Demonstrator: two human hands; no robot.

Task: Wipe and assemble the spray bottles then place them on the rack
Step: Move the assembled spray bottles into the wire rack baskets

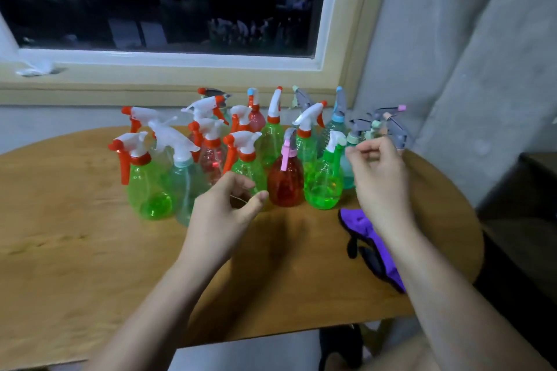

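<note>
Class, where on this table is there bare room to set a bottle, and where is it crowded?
Bare: the wooden table left of the leftmost green bottle, and the near strip between left hand and purple cloth. Crowded: spray bottles packed at the back.

Some fifteen translucent spray bottles [271, 141], green, red and teal, stand upright in a tight cluster on the table's [75, 235] far side, trigger heads fitted. A crumpled purple cloth [366, 229] lies nearer, right.

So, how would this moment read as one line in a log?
left hand: curled before spray bottles, grip unclear | right hand: raised by grey sprayers, grip unclear | purple cloth: lying on table
</note>
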